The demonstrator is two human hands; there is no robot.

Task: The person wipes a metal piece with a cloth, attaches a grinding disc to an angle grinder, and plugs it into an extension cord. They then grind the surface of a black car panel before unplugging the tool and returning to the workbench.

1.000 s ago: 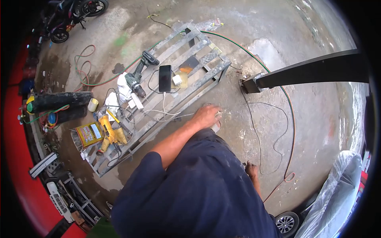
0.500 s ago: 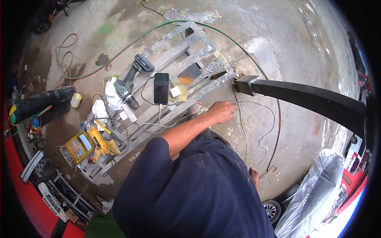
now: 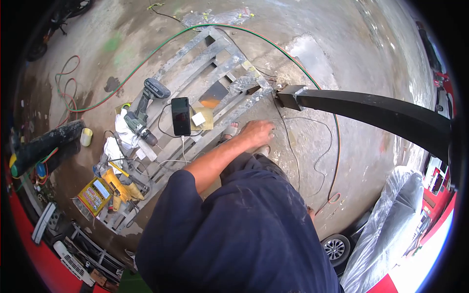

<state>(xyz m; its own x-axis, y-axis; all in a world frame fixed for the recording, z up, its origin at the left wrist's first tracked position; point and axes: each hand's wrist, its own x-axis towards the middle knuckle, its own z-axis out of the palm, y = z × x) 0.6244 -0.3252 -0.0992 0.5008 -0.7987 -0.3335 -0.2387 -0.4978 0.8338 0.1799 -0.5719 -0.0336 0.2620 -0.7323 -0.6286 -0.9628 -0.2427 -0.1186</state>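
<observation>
My left hand reaches out over the concrete floor, near the pallet's right edge. Its fingers are loosely bent and a little apart, and I see nothing in them. Only a sliver of my right hand shows beside my dark shirt; its fingers are hidden. On the grey slatted pallet, the objects closest to my left hand are a black phone with a white cable plugged in and a white charger block. A cordless drill lies left of the phone.
A dark beam extends in from the right. A green-and-red hose and a thin cable cross the floor. The pallet's lower end holds a yellow power tool and a thinner can. At lower right are a wheel and plastic-wrapped item.
The view has shifted, so the pallet and its items appear farther left. My left hand also sits farther left in view, and a shoe now shows below it. Less of my right hand is visible.
</observation>
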